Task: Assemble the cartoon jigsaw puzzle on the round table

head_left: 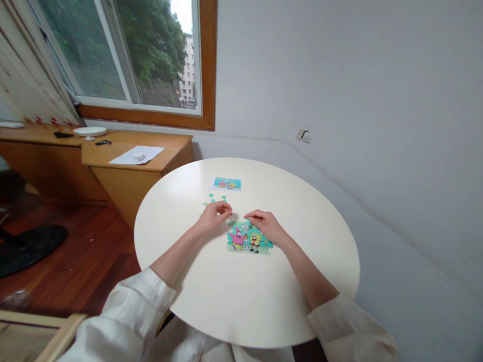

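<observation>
A jigsaw puzzle [241, 244] of cartoon figures on a teal ground lies largely assembled on the round table, with uneven edges. My left hand [214, 217] hovers just past its upper left corner, thumb and fingers curled together in a pinch; whatever is between the tips is too small to make out. Over the puzzle's upper right part is my right hand [267, 224], its fingers closed and pointing left at the top edge. It covers some of the picture, and its fingertips show no clear piece. Several loose puzzle pieces [224, 197] lie beyond my left hand.
A reference picture card [227, 184] lies at the far side of the white round table [294, 201]. Beyond the table's left edge stands a wooden desk [177, 146] with a paper sheet [132, 156] and a white plate [89, 131]. A wall runs along the right.
</observation>
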Motion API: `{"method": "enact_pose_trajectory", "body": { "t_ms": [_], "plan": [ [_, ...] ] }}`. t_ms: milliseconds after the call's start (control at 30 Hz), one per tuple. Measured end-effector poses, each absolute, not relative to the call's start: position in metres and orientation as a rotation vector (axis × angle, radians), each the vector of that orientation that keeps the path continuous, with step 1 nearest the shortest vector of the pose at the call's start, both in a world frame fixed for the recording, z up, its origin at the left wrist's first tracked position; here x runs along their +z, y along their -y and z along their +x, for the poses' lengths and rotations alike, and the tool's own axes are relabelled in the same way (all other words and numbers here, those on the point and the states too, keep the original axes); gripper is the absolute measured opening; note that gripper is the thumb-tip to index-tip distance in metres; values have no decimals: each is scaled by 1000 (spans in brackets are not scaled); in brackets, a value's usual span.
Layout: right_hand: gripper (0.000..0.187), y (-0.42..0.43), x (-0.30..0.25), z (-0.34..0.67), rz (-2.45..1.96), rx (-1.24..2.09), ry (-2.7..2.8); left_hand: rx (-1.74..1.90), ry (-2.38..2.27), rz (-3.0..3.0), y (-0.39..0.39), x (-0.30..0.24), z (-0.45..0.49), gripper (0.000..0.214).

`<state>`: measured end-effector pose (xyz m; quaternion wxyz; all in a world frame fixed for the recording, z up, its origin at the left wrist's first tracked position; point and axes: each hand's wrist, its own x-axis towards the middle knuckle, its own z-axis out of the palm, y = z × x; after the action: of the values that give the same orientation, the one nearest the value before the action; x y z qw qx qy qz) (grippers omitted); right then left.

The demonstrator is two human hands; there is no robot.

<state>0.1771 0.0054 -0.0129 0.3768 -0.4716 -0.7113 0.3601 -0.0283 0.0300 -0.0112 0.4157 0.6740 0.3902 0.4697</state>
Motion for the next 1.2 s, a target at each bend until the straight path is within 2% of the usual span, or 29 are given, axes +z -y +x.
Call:
{"method": "enact_pose_trajectory", "body": {
  "t_ms": [167, 333, 667, 933, 1200],
  "plan": [
    [22, -5, -12, 172, -1165, 971, 1808, 1003, -902, 1672, -19, -15, -17, 18],
    [29, -6, -18, 168, -1140, 1131, 1655, 906, -809, 1602, -13, -12, -15, 24],
    [36, -1, -15, 162, -1126, 1316, 1473, 996, -765, 1492, -18, -19, -12, 23],
    [34, 0, -15, 161, -1136, 1304, 1519, 996, -837, 1527, -21, -17, -14, 16],
    [25, -4, -19, 171, -1187, 1190, 1540, 833, -996, 1730, -31, -11, -36, 14]
  ]
}}
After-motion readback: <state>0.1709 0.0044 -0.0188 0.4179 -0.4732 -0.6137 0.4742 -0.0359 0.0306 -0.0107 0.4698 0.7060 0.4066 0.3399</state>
